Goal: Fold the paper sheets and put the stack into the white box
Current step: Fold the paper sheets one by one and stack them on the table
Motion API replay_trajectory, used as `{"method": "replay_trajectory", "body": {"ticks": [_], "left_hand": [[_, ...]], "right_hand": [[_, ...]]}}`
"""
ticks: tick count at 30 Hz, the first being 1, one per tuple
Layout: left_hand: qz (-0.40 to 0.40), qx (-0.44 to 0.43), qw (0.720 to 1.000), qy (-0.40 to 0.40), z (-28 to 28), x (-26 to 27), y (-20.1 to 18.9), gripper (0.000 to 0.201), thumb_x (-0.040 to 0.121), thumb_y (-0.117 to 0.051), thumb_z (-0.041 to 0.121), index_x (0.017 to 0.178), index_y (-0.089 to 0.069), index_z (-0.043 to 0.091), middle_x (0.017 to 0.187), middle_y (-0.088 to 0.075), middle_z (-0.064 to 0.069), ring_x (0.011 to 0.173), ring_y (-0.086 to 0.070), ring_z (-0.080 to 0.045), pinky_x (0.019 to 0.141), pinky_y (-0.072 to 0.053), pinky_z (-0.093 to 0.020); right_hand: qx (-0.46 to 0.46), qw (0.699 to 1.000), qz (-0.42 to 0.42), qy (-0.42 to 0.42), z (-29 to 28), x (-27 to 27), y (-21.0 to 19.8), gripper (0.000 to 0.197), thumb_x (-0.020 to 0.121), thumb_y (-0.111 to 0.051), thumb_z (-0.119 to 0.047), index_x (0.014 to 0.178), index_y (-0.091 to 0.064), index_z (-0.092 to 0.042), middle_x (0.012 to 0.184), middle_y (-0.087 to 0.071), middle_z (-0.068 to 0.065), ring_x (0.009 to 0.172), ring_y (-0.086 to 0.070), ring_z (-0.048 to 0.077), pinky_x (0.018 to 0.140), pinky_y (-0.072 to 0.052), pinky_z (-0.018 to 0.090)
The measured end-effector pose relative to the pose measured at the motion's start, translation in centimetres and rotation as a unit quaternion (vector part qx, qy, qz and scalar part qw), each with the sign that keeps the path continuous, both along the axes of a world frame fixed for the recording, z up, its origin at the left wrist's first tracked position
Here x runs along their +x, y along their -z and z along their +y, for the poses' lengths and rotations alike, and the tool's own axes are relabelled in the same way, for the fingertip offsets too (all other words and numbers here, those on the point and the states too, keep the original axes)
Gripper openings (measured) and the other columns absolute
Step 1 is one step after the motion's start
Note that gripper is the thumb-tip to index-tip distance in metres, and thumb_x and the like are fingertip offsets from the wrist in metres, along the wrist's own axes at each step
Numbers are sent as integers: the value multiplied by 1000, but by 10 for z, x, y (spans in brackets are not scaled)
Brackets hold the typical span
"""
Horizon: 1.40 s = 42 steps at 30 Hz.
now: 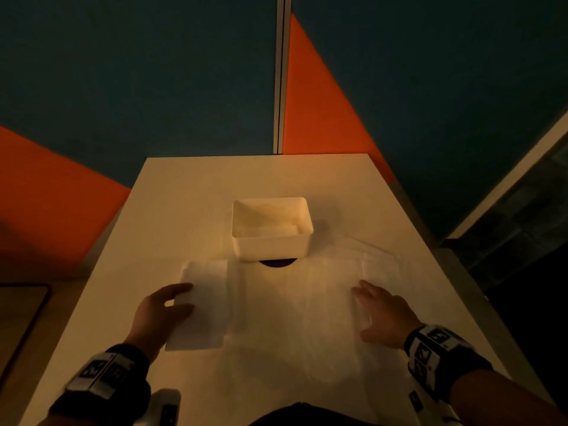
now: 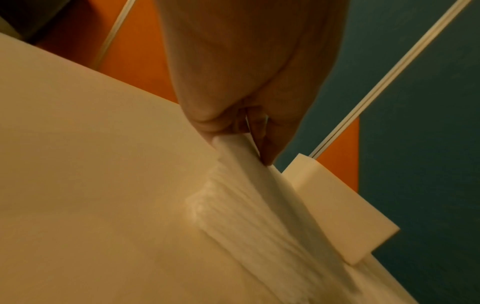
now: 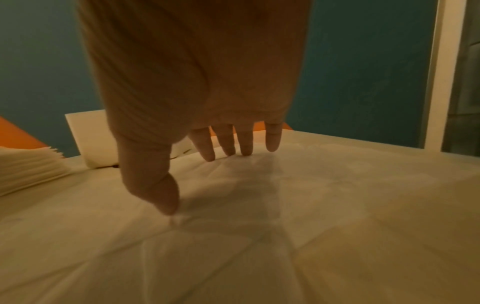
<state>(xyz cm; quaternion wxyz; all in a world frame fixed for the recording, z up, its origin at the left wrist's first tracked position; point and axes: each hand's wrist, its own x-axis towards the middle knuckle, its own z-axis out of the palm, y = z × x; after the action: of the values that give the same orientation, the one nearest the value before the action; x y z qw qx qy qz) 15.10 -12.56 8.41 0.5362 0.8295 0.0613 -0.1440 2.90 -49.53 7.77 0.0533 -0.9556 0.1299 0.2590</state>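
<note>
My left hand (image 1: 159, 315) pinches the near left edge of the folded stack (image 1: 203, 305) between thumb and fingers, while my right hand (image 1: 381, 315) lies flat with fingers spread and relaxed, gripping nothing, on the big unfolded sheet (image 1: 292, 305) that covers the worktop (image 1: 184, 186) between my hands. The stack sits on that sheet just right of my left hand, and the white box (image 1: 270, 229) stands ahead of both hands, nearly midway between them, beyond the stack.
</note>
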Motion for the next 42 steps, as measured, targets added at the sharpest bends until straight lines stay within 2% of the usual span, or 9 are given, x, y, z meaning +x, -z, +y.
{"method": "replay_trajectory", "body": {"ticks": [6, 19, 25, 29, 33, 35, 37, 39, 42], "left_hand": [[-42, 127, 990, 35, -3, 1, 5, 42, 78, -71, 8, 116, -63, 22, 102, -66, -11, 80, -60, -25, 74, -42, -32], [-68, 146, 986, 43, -11, 15, 11, 45, 75, -73, 9, 118, -63, 20, 112, -64, -12, 83, -59, -23, 76, -43, -31], [-81, 175, 979, 61, -10, 18, 15, 49, 77, -71, 8, 124, -60, 18, 119, -61, -11, 94, -61, -27, 83, -43, -33], [-103, 236, 963, 82, -10, 18, 17, 52, 74, -76, 14, 124, -60, 16, 135, -48, -14, 113, -51, -34, 96, -40, -38], [-152, 328, 927, 97, -20, 14, 4, 51, 76, -74, 29, 124, -57, 24, 145, -31, -16, 123, -37, -39, 106, -28, -46], [-199, 294, 927, 120, -33, 13, -6, 45, 77, -73, 27, 120, -60, 23, 137, -43, -13, 118, -44, -34, 101, -37, -46], [-208, 198, 947, 143, -52, 10, -24, 35, 80, -71, 21, 114, -62, 25, 123, -56, -1, 108, -54, -23, 88, -47, -32], [-132, 64, 974, 172, -75, 6, -46, 23, 83, -68, 15, 103, -65, 26, 107, -63, 8, 96, -60, -11, 75, -46, -15], [42, -120, 960, 250, -110, 0, -72, 21, 85, -68, 22, 106, -65, 23, 108, -66, 4, 100, -60, -10, 82, -50, -20]], "right_hand": [[17, 1000, 0, 2, 0, 0, 4, 82, 87, -56, -35, 151, -6, -28, 159, 3, -7, 146, -10, 15, 114, -24, 35], [49, 999, -4, 4, -8, 1, 5, 68, 95, -47, -24, 151, -8, -27, 160, 2, -7, 146, -10, 13, 115, -24, 32], [71, 995, -58, 25, -9, 2, 6, 48, 100, -37, -23, 147, -30, -27, 158, -15, -5, 141, -26, 14, 112, -28, 30], [28, 987, -153, 36, -8, -1, 1, 30, 97, -43, -29, 120, -61, -23, 126, -61, -4, 111, -58, 15, 96, -44, 28], [53, 971, -222, 75, -7, 1, -8, 19, 94, -50, -29, 92, -67, -20, 87, -66, -3, 84, -63, 18, 76, -49, 30], [99, 954, -257, 115, -5, 6, -18, 22, 92, -56, -27, 73, -59, -17, 68, -59, -2, 69, -59, 18, 67, -48, 32], [149, 932, -297, 146, 2, 15, -33, 25, 90, -60, -25, 69, -59, -12, 64, -59, 2, 65, -57, 20, 65, -49, 34], [198, 905, -340, 160, 13, 27, -52, 20, 88, -63, -20, 71, -62, -9, 66, -61, 6, 68, -59, 22, 66, -50, 34], [258, 870, -393, 152, 33, 45, -77, 19, 84, -66, -17, 70, -63, -5, 67, -61, 10, 70, -60, 26, 67, -50, 38]]}}
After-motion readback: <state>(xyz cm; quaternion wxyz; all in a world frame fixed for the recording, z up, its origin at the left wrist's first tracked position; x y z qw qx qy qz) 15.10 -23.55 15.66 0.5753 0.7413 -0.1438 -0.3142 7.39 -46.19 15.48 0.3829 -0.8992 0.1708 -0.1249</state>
